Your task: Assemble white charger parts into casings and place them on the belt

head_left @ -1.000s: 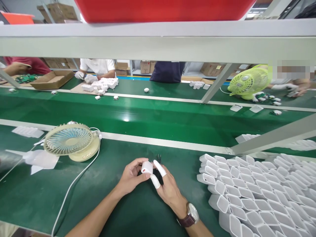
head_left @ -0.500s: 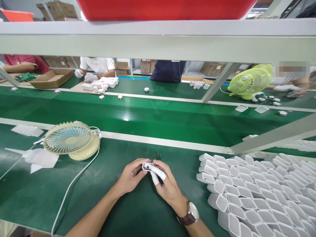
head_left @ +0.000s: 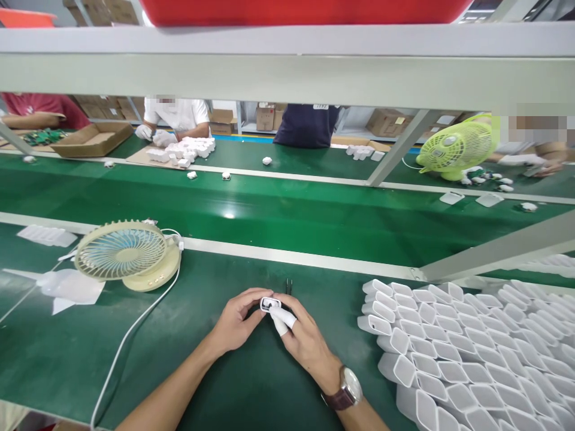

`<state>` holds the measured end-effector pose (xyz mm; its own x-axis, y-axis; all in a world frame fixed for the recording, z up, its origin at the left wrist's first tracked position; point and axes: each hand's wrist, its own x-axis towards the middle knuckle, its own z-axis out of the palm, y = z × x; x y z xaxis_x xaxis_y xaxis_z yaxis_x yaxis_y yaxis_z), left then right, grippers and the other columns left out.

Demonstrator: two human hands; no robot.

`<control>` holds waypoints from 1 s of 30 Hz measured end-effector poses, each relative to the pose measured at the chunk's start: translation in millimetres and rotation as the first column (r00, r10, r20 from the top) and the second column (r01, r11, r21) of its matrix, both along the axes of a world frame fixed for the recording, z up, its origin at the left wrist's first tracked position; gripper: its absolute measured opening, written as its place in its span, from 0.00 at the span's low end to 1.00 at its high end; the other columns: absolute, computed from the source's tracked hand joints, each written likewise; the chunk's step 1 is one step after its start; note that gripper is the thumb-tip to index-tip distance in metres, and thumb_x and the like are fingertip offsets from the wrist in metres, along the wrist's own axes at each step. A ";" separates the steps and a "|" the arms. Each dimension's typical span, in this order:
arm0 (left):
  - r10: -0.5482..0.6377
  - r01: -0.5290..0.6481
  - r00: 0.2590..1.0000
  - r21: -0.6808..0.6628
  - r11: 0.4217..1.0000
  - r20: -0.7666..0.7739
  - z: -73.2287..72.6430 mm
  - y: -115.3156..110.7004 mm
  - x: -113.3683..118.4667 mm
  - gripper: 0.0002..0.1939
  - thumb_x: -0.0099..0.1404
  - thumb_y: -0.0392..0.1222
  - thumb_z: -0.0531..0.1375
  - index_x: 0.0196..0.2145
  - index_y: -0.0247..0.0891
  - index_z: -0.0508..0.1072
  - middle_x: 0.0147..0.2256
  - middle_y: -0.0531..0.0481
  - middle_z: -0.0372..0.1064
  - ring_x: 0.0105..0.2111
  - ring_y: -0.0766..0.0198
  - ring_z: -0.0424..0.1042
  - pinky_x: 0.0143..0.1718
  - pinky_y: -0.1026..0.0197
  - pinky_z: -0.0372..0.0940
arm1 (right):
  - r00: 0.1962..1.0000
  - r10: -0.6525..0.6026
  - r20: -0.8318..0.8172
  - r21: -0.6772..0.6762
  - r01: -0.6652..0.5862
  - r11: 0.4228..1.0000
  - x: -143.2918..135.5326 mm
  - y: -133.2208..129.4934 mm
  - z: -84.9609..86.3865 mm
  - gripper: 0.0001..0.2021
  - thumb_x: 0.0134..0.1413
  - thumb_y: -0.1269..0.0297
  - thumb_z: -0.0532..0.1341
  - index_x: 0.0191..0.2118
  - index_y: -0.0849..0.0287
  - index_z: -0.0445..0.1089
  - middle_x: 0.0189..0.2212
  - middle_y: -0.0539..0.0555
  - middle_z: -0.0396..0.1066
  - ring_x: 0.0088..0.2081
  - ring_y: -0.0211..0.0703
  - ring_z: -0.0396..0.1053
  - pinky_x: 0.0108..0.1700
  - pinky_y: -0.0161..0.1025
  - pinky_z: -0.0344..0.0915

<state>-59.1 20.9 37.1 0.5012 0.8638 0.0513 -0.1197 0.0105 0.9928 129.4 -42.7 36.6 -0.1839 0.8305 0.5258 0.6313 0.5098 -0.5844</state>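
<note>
Fan [head_left: 128, 254] and white housings [head_left: 453, 341] flank both hands' white case [head_left: 270, 304].

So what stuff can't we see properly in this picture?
All in the head view:
Inside of the small white case: partly covered by the right hand's fingers.
Whatever joins the dark prongs: hidden behind that hand.
Top of the red bin: cut off by the upper edge.
Time on the watch: too small to read.
Head of the person in navy: hidden by the shelf beam.
</note>
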 end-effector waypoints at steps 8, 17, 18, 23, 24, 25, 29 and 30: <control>-0.090 0.095 0.994 -0.111 0.989 0.055 10.1 4.5 -8.7 0.27 0.60 0.42 0.74 0.57 0.43 0.78 0.56 0.40 0.74 0.47 0.54 0.76 0.53 0.54 0.71 | 0.798 -0.075 -0.598 -0.220 -0.073 0.973 -6.0 5.8 -4.5 0.10 0.67 0.61 0.62 0.52 0.52 0.73 0.53 0.60 0.75 0.49 0.49 0.79 0.50 0.46 0.80; 0.042 0.017 0.982 -0.305 0.952 0.186 2.4 3.5 -1.8 0.29 0.49 0.44 0.79 0.49 0.37 0.81 0.38 0.46 0.79 0.35 0.62 0.76 0.39 0.60 0.72 | 0.459 -0.311 -0.833 -0.485 -0.334 0.808 -17.3 1.8 -0.7 0.21 0.57 0.50 0.70 0.52 0.55 0.77 0.41 0.55 0.81 0.32 0.46 0.80 0.39 0.50 0.82; 0.052 0.008 0.982 -0.314 0.949 0.181 1.7 3.9 -1.3 0.29 0.49 0.44 0.79 0.48 0.37 0.81 0.37 0.46 0.79 0.34 0.63 0.75 0.37 0.61 0.72 | 0.440 -0.314 -0.841 -0.484 -0.354 0.800 -18.5 1.2 0.2 0.21 0.57 0.49 0.71 0.51 0.55 0.77 0.41 0.55 0.82 0.32 0.46 0.80 0.40 0.50 0.82; 0.061 -0.011 0.989 -0.339 0.941 0.138 0.7 5.0 -1.3 0.27 0.49 0.48 0.79 0.44 0.36 0.81 0.33 0.48 0.78 0.30 0.65 0.74 0.29 0.65 0.69 | 0.383 -0.315 -0.868 -0.469 -0.429 0.772 -21.9 -0.4 2.3 0.22 0.52 0.50 0.75 0.50 0.55 0.78 0.37 0.56 0.82 0.31 0.47 0.81 0.40 0.48 0.80; 0.067 -0.020 0.990 -0.340 0.940 0.126 0.6 4.8 -1.1 0.27 0.48 0.48 0.79 0.44 0.35 0.81 0.33 0.48 0.78 0.29 0.65 0.74 0.29 0.65 0.69 | 0.383 -0.317 -0.868 -0.471 -0.431 0.769 -22.3 -0.4 2.4 0.22 0.51 0.50 0.75 0.49 0.56 0.78 0.37 0.56 0.82 0.31 0.47 0.81 0.39 0.47 0.80; 0.073 -0.030 0.991 -0.339 0.940 0.114 0.3 4.5 -0.7 0.27 0.48 0.49 0.79 0.43 0.35 0.81 0.32 0.48 0.78 0.29 0.65 0.74 0.28 0.66 0.69 | 0.386 -0.318 -0.866 -0.474 -0.432 0.767 -22.7 -0.5 2.6 0.22 0.51 0.49 0.75 0.48 0.56 0.78 0.36 0.56 0.82 0.31 0.48 0.81 0.39 0.47 0.80; 0.077 -0.049 0.994 -0.321 0.946 0.074 -1.0 2.9 1.6 0.25 0.50 0.51 0.78 0.42 0.35 0.81 0.32 0.48 0.77 0.29 0.65 0.72 0.26 0.66 0.68 | 0.419 -0.322 -0.849 -0.497 -0.428 0.755 -23.7 -0.7 3.4 0.24 0.53 0.45 0.72 0.48 0.58 0.77 0.31 0.56 0.82 0.30 0.47 0.81 0.38 0.46 0.79; 0.077 -0.052 0.995 -0.315 0.948 0.066 -1.4 2.6 2.2 0.25 0.51 0.52 0.77 0.42 0.35 0.82 0.32 0.48 0.77 0.29 0.65 0.72 0.26 0.67 0.68 | 0.430 -0.324 -0.843 -0.505 -0.423 0.752 -23.9 -0.8 3.4 0.24 0.54 0.44 0.71 0.48 0.59 0.77 0.30 0.56 0.82 0.30 0.47 0.81 0.37 0.46 0.79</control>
